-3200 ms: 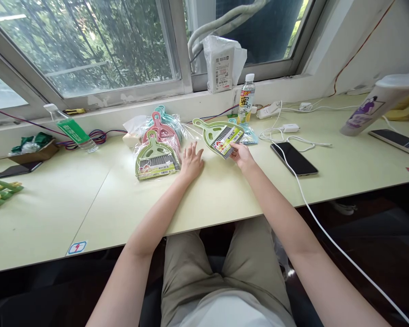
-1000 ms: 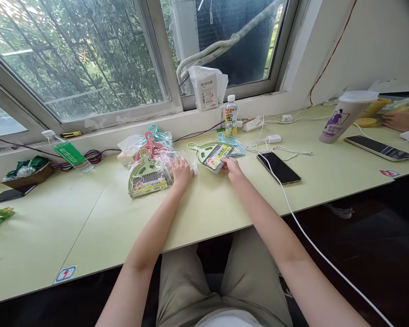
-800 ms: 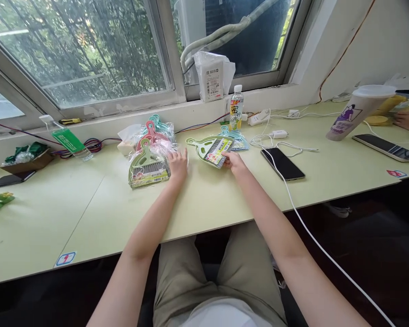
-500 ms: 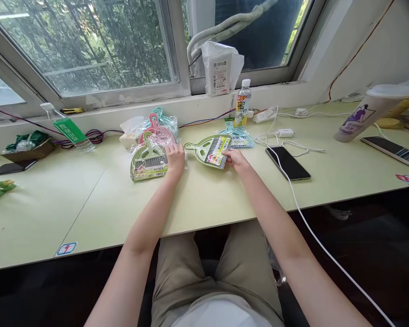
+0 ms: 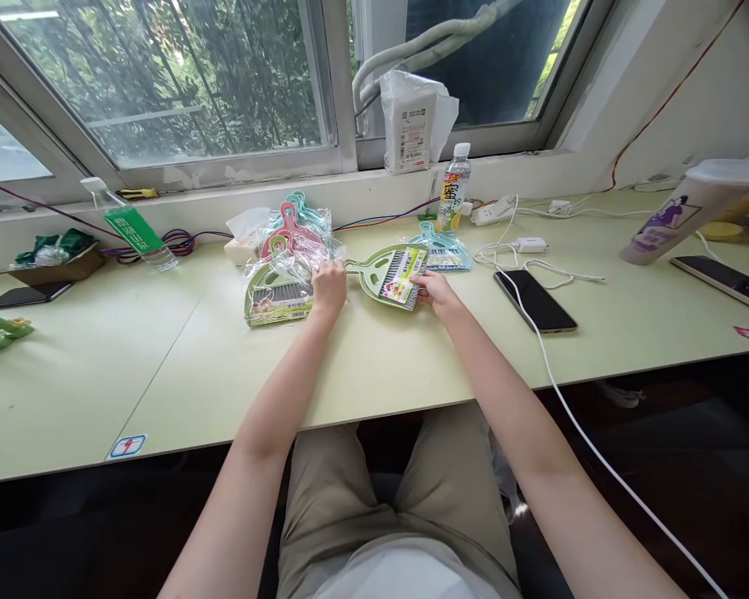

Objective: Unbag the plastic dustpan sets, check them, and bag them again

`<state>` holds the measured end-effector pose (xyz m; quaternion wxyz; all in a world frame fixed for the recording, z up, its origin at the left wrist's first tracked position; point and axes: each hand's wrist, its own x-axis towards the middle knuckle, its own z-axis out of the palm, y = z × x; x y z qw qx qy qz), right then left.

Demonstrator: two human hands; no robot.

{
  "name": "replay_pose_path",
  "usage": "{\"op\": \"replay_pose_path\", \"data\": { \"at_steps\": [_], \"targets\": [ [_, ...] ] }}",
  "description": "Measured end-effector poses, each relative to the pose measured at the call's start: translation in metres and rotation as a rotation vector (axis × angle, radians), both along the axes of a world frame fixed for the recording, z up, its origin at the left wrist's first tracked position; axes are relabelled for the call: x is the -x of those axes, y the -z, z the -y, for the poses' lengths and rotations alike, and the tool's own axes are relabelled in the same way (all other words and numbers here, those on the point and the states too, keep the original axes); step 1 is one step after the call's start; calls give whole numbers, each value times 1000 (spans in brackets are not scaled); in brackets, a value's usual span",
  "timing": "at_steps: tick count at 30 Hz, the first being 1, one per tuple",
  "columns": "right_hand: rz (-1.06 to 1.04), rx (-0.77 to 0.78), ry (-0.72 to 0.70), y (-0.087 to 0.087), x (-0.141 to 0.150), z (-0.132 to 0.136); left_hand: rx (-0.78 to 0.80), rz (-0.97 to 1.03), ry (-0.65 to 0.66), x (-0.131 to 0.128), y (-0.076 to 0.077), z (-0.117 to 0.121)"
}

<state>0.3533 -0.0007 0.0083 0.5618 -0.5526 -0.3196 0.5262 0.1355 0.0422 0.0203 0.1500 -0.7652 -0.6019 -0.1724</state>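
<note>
A green dustpan (image 5: 374, 273) with a grey-bristled brush (image 5: 405, 279) and a printed card lies toward the middle of the table. My right hand (image 5: 435, 291) pinches its wide edge, at the bristle end. Its handle points left, to my left hand (image 5: 329, 287), which is closed on crinkled clear film beside the handle end; the fingertips are partly hidden. Left of that hand is another green dustpan set (image 5: 280, 293) in a clear plastic bag. Behind it lie a bagged pink dustpan (image 5: 292, 237) and a blue-green one (image 5: 305, 212).
A bagged blue dustpan set (image 5: 440, 249) lies behind my right hand, near a drink bottle (image 5: 453, 190). A black phone (image 5: 535, 301) with a white cable (image 5: 546, 358) lies to the right. Far left stands a tilted green-labelled bottle (image 5: 131, 229). A large cup (image 5: 674, 212) is at right.
The view has shifted slightly, moving the scene a little right. My left hand's fingers have curled more tightly. The right hand still holds the green dustpan set's edge.
</note>
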Motion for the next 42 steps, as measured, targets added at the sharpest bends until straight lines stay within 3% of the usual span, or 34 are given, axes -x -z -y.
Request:
{"op": "replay_pose_path", "data": {
  "at_steps": [8, 20, 25, 31, 37, 39, 42],
  "targets": [
    [-7, -95, -104, 0, 3, 0, -68, 183, 74, -1, 2, -2],
    [-66, -218, -77, -2, 18, 4, -158, 449, 314, -24, 1, 12],
    [-76, -272, -28, -3, 21, 6, -111, 486, 452, -28, -2, 15],
    [-16, -314, -119, -7, 25, 11, -89, 632, 505, -27, -9, 16],
    [-45, -340, -81, 0, 28, 7, -54, 627, 633, -31, -9, 21],
    [-75, -351, -42, 2, 28, 5, -121, 620, 590, -33, -10, 27],
    [-124, -371, 3, 2, 27, 4, -271, 677, 323, -35, -14, 34]
  ]
}}
